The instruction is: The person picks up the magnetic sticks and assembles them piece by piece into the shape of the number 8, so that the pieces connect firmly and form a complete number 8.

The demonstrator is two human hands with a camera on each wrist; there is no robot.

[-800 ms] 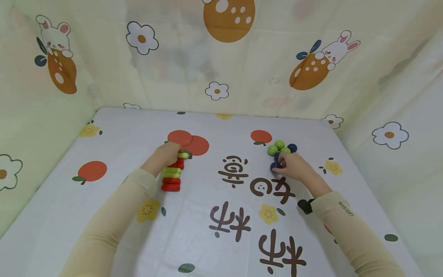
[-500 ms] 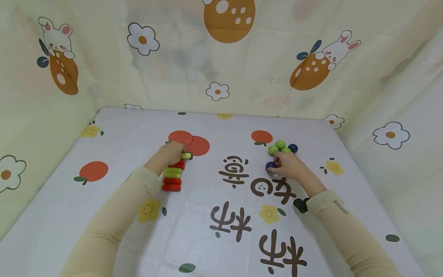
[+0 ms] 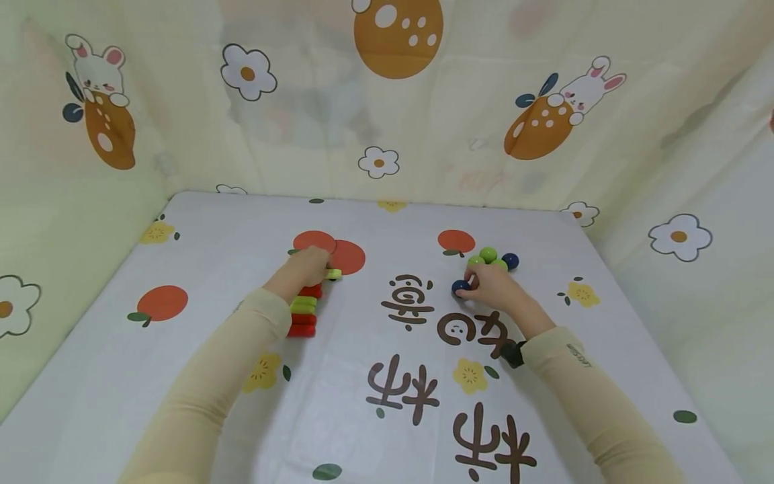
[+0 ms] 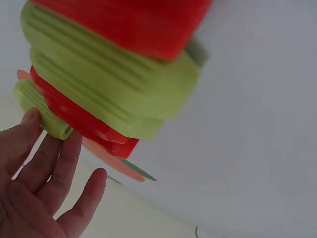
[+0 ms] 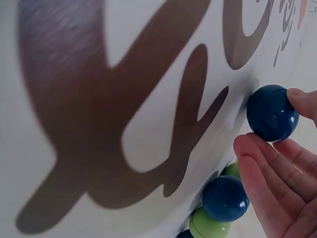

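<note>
In the head view my left hand is at the far end of a row of red and light green pieces. Thumb and fingers pinch a light green ribbed piece with rounded edges and a small hole in its end. Beside it stand red pieces and green pieces, side by side, partly hidden by the sleeve. My right hand pinches a glossy dark blue ball between thumb and fingertips, close over the tablecloth. Behind that hand, green balls and another dark blue ball lie clustered.
A white tablecloth printed with fruit, flowers and brown characters covers the table. Patterned curtain cloth closes off the back and both sides. A black item hangs at my right wrist.
My right hand has drawn the blue ball left, away from the cluster. Meanwhile my left hand has shifted slightly right with the green piece.
</note>
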